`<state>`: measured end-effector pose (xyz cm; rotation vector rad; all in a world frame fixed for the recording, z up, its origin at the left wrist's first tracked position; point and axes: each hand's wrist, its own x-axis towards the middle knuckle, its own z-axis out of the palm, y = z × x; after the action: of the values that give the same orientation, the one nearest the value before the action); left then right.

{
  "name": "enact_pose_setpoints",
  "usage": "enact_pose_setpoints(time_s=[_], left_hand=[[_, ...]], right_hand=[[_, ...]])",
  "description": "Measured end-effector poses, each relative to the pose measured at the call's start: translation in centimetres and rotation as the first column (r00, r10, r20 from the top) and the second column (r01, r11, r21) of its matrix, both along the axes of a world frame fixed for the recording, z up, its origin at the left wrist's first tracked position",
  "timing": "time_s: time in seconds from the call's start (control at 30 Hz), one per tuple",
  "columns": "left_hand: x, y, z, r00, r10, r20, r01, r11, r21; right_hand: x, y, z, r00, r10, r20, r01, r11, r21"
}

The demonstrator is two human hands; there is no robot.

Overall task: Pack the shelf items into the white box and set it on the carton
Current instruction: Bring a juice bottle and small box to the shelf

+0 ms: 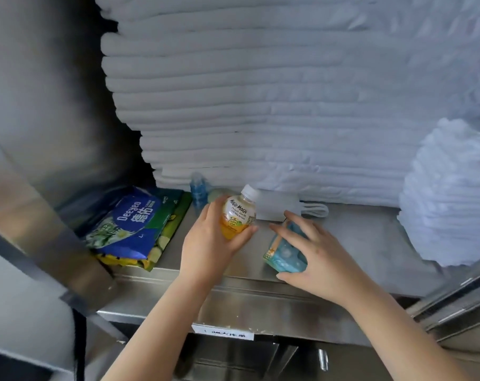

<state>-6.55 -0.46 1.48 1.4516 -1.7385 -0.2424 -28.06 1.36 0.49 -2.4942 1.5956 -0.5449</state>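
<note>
Left hand (208, 243) grips the Mogu Mogu bottle (237, 213), fingers and thumb wrapped round its orange lower half, white cap tilted away toward the back. Bottle sits at mid-shelf; cannot tell if its base touches the steel shelf (357, 243). Right hand (324, 257) clamps the light-blue packet (284, 255), fingers spread over its top, thumb at its near edge; packet tilted, near the shelf's front lip, just right of the bottle.

Behind the bottle: white adapter (274, 206) with a looped white cable (316, 210), right against the tall stack of folded white linen (261, 92) that fills the shelf's back. Small blue bottle (199, 191) stands at the stack's foot, behind the left hand; a pale round thing beside it is too blurred to name. Far left: blue Deeyeo pack (131, 224) lying on a green-yellow pack (167, 235). Far right: white crumpled bundle (450, 202) crowding that end. White label (222, 334) on the ledge below the shelf's front edge.
</note>
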Motion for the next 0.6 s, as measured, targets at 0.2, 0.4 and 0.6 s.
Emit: enact_pose_setpoints(time_s=[0.2,0.4,0.6], left_hand=[[0.2,-1.0,-1.1,0.976,-0.012,-0.216,0.004,0.999,-0.038],[0.2,-1.2,-2.2,0.889,-0.083,-0.45,0.062,0.996,-0.061],[0.6,-1.2,-3.3,0.821,-0.15,-0.551,0.106,0.988,-0.112]], right_hand=[[0.6,-0.6,-0.4,0.997,-0.007,-0.076,0.01,0.999,0.037],[0.9,-0.9,-0.4,0.995,0.001,-0.097,0.01,0.994,0.109],[0.5,-0.3,0.7,0.999,-0.033,0.025,0.028,0.983,0.182]])
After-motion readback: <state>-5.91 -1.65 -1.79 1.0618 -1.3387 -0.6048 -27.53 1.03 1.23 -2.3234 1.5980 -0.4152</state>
